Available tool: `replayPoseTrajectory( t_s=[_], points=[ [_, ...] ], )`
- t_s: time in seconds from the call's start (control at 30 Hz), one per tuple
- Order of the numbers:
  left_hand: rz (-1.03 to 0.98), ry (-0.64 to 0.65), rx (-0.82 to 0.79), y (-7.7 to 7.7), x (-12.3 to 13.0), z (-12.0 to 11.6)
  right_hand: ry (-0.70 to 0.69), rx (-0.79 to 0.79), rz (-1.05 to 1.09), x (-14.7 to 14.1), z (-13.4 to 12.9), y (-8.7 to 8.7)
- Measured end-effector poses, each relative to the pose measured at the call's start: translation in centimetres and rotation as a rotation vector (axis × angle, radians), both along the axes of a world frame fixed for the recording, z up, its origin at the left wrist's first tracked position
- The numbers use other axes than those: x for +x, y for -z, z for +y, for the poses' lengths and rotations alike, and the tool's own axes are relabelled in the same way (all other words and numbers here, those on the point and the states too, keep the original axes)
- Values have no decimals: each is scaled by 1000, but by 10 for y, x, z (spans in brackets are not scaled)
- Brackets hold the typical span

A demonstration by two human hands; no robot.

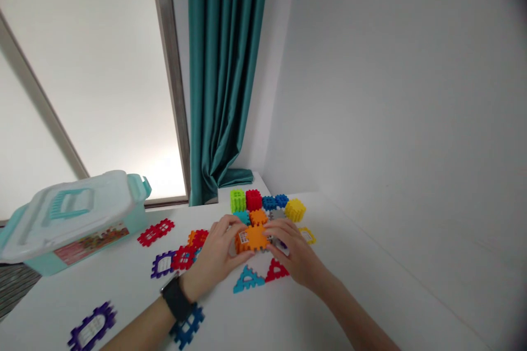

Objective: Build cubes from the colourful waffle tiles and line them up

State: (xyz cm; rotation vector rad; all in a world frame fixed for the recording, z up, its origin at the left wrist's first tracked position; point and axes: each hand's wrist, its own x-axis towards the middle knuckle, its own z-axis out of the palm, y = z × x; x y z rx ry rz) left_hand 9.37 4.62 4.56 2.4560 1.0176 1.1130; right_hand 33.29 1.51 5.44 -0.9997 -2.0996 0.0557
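Observation:
Between my two hands is an orange block (pixel 256 237) built of interlocking notched panels, with a small window piece on its left part. My left hand (pixel 224 241) grips its left side, thumb at the front and fingers over the top. My right hand (pixel 294 247) closes on its right end in the same way. Behind the block stand an orange cube (pixel 258 216), a light blue piece (pixel 242 217) and a grey piece (pixel 277 215), partly hidden. In front lie a light blue triangle panel (pixel 248 279) and a red triangle panel (pixel 276 270).
Stacked cubes line the back: green (pixel 237 201), red (pixel 253 199), blue (pixel 269 203) and yellow (pixel 295 210). Loose red panels (pixel 155 232) and purple frames (pixel 93 328) lie left. A blue panel (pixel 187 326) is under my left wrist. A lidded storage box (pixel 82 214) stands far left.

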Motion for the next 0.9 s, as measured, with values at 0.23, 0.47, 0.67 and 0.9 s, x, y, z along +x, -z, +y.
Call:
replayPoseTrajectory(
  t_s=[0.23, 0.47, 0.67, 0.9],
  points=[
    [41, -51, 25, -2, 15, 31, 0, -2, -68, 14, 37, -3],
    [29, -92, 30, -4, 21, 49, 29, -10, -130, 31, 72, 6],
    [5, -106, -17, 0, 15, 52, 52, -87, -211, 41, 94, 14],
    [26, -89, -29, -2, 14, 54, 25, -142, -242, 37, 107, 17]
  ],
)
